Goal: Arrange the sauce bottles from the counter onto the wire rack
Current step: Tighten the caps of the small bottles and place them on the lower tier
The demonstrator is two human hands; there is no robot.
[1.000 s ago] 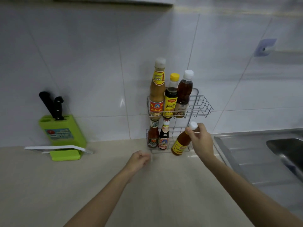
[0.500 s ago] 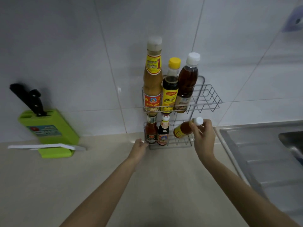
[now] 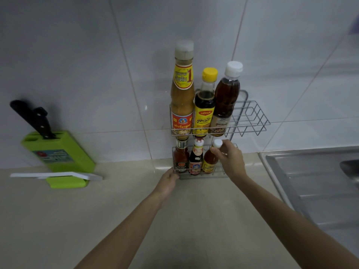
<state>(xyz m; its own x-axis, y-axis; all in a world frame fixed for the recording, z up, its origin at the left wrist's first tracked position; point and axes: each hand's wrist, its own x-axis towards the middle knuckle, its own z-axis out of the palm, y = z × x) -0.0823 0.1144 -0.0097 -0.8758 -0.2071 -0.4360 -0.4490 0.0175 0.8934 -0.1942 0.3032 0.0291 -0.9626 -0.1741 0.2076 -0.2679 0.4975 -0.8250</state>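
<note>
A two-tier wire rack (image 3: 250,121) stands against the tiled wall. Its upper shelf holds a tall tan sauce bottle (image 3: 182,98), a dark bottle with a yellow cap (image 3: 204,109) and a brown bottle with a white cap (image 3: 225,101). On the lower shelf stand a red sauce bottle (image 3: 181,159), a dark bottle with a red-and-white neck (image 3: 195,160) and a small orange bottle with a white cap (image 3: 210,161), slightly tilted. My right hand (image 3: 231,160) grips that orange bottle at its cap and neck. My left hand (image 3: 168,182) holds the rack's lower left corner.
A green knife block (image 3: 58,150) with two black-handled knives stands at the left on the beige counter (image 3: 97,220), with a white flat piece (image 3: 56,175) in front of it. A steel sink (image 3: 314,183) lies at the right.
My right hand has brought the orange bottle from a steep tilt in front of the rack to nearly upright on the lower shelf. My left hand reached forward and took the rack's corner.
</note>
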